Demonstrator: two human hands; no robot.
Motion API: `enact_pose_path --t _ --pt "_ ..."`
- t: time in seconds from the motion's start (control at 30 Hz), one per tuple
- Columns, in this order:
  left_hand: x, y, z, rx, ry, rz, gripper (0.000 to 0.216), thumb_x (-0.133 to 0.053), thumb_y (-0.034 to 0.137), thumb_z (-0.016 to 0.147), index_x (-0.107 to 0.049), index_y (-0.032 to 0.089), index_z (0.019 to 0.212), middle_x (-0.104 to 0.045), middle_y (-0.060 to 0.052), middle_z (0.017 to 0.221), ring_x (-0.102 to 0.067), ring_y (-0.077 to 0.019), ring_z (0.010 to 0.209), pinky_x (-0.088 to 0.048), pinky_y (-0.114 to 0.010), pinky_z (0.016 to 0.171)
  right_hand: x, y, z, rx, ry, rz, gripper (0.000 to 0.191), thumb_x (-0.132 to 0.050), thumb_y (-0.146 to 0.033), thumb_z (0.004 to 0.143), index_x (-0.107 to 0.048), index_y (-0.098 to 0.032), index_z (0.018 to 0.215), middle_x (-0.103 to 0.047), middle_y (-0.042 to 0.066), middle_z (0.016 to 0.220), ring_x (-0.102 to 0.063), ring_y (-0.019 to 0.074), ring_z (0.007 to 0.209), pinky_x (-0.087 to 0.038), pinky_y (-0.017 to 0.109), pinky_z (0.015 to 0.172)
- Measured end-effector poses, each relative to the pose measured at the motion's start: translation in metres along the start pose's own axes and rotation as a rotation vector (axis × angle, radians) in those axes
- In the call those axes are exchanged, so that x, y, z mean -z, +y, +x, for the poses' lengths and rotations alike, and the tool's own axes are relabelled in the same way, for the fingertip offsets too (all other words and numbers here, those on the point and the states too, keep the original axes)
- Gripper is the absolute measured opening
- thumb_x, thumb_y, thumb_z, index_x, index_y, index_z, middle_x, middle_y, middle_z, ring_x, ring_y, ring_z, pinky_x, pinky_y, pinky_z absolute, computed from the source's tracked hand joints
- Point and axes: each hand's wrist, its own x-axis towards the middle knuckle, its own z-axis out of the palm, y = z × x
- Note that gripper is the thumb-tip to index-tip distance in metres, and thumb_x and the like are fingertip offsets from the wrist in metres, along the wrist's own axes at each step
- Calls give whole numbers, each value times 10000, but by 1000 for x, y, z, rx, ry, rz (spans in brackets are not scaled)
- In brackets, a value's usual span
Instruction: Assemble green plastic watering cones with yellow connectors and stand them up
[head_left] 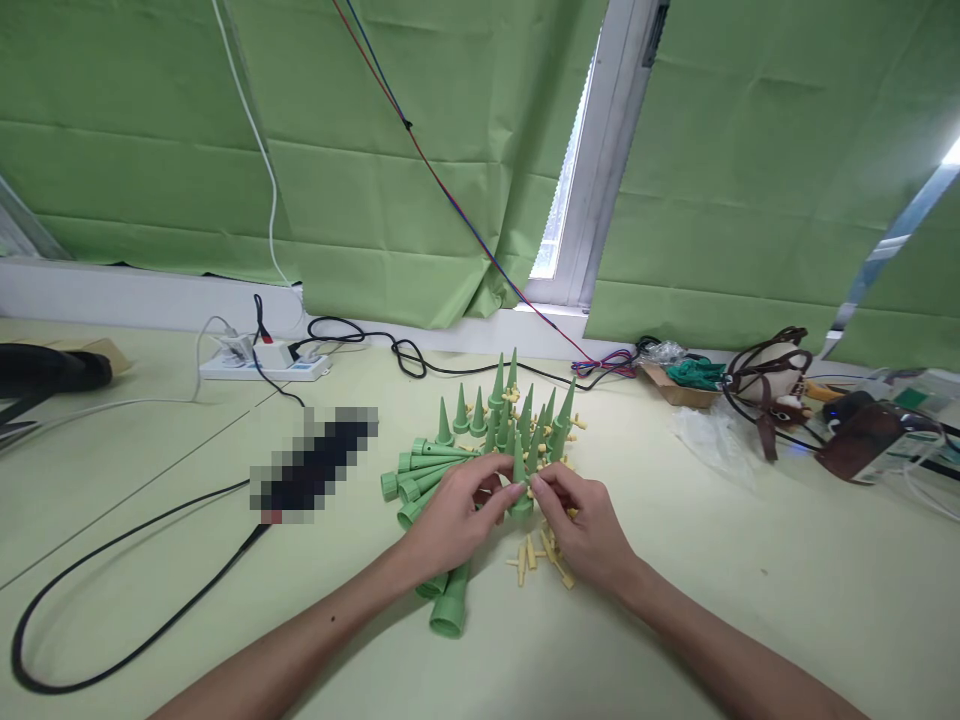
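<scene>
My left hand (455,518) is closed around the base of a green plastic cone (519,478) that stands point up between both hands. My right hand (583,520) pinches at the cone's side with thumb and forefinger; a small yellow piece may be in that pinch, but I cannot make it out. Behind them, several green cones (517,410) stand upright, some with yellow pegs on them. More green cones (424,470) lie on their sides to the left, and one (451,606) lies under my left wrist. Small yellow pegs (540,555) are scattered on the table by my right hand.
A white power strip (262,362) with plugs sits at the back left. A thick black cable (127,560) loops over the pale green table (750,600). A blurred dark object (311,466) lies left of the cones. Bags, straps and a clear cover (787,395) crowd the right. Green curtains hang behind.
</scene>
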Motion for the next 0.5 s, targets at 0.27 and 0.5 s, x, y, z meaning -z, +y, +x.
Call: enact_pose_path --t 0.27,0.5 --pt "-1 -6 1 55 -26 -102 243 -438 404 991 -530 191 917 -489 42 678 -435 -111 557 -341 -230 526 -4 0 -5 97 -46 -52 148 -569 -312 934 -518 -200 852 -417 -66 589 -388 95 485 -314 227 484" --pt "-2 -3 1 43 -63 -83 333 -414 415 1007 -466 186 771 -400 56 651 -422 -107 569 -324 -237 543 -7 1 -6 199 -46 -159 185 -582 -259 918 -459 -205 791 -409 -69 596 -374 84 489 -316 217 500"
